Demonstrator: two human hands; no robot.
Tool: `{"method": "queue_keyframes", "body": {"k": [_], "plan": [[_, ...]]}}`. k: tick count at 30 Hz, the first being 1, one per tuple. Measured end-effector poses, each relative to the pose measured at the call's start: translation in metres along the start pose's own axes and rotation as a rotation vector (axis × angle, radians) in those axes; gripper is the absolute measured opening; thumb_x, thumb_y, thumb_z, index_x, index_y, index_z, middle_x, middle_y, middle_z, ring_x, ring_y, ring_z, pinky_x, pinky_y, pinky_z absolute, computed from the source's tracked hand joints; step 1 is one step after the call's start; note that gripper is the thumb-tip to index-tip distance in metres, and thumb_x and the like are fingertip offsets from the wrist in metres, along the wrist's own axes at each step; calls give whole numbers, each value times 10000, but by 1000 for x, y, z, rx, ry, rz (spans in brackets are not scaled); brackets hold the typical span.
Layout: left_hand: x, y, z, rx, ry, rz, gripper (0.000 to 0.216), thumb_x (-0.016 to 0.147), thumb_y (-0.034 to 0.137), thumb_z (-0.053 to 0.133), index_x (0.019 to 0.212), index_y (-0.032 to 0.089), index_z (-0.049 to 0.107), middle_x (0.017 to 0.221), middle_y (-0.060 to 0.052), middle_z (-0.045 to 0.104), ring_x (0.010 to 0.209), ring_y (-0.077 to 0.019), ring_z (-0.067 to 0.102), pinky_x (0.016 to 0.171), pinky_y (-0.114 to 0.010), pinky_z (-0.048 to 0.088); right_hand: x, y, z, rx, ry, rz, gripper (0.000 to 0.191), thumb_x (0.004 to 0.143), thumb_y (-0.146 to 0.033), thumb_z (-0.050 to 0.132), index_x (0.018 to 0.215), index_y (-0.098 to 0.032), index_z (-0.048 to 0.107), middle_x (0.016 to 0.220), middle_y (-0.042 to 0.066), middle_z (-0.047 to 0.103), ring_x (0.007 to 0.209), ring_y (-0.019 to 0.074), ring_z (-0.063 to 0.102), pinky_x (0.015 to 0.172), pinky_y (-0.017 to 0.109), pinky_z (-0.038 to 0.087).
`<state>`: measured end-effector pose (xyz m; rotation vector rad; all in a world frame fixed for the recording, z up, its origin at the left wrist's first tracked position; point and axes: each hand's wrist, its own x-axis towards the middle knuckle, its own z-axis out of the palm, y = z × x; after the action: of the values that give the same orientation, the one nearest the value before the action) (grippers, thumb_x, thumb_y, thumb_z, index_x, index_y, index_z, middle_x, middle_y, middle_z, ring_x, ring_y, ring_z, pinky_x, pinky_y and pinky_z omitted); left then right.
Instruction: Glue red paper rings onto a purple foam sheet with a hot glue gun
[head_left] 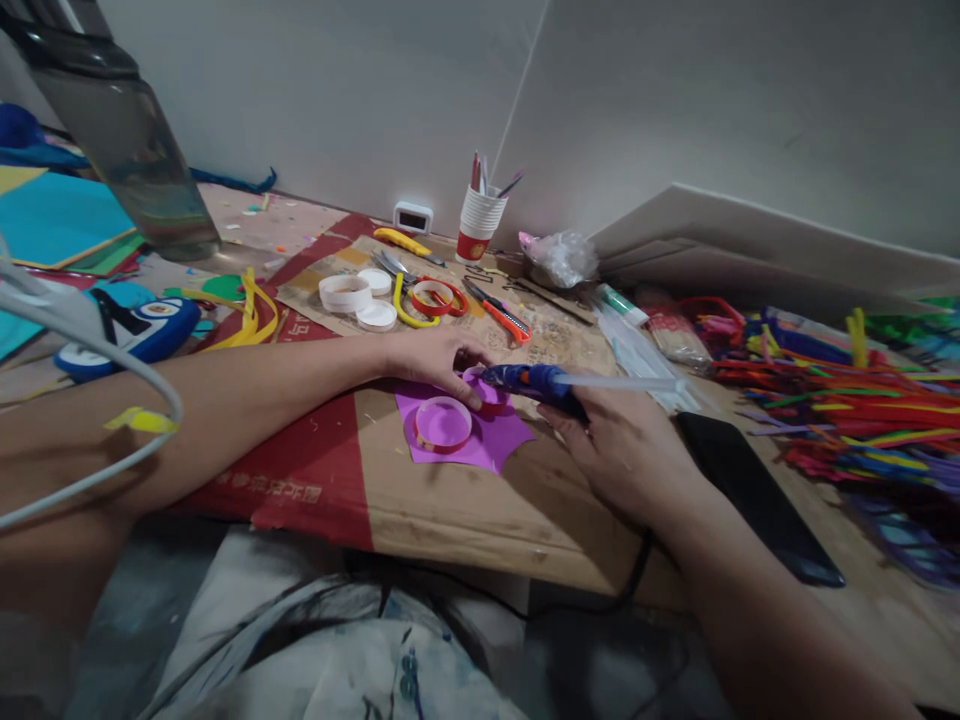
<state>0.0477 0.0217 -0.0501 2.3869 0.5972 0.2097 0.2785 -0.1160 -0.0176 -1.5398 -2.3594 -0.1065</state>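
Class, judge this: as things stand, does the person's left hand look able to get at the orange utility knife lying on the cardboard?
Probably yes: the left hand rests just short of the orange utility knife, with only bare cardboard between.

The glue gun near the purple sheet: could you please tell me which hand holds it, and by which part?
The right hand holds the blue glue gun by its handle end, nozzle toward a small purple ring, which the left hand presses down.

Your tabletop (247,225) carries a flattened cardboard sheet (465,510), a water bottle (127,140), a black phone (757,495) and a heap of pipe cleaners (847,400).
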Motion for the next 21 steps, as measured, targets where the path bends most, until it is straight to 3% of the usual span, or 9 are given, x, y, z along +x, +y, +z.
{"method": "queue_keyframes", "body": {"k": [13,21], "plan": [[0,3,-1,15,4,-4,502,688,550,802,1091,257,743,904,14,641,882,-173,565,790,-256,387,0,2,1,-41,-2,8,229,962,-281,500,947,-189,709,754,86,709,652,225,624,596,322,383],[1,-1,0,5,-7,2,568,699,578,783,1164,256,735,938,-2,635,907,-185,556,780,-259,384,4,-7,1,0,-26,39,212,952,-300,527,928,-206,715,714,68,688,606,206,577,562,310,352]]}}
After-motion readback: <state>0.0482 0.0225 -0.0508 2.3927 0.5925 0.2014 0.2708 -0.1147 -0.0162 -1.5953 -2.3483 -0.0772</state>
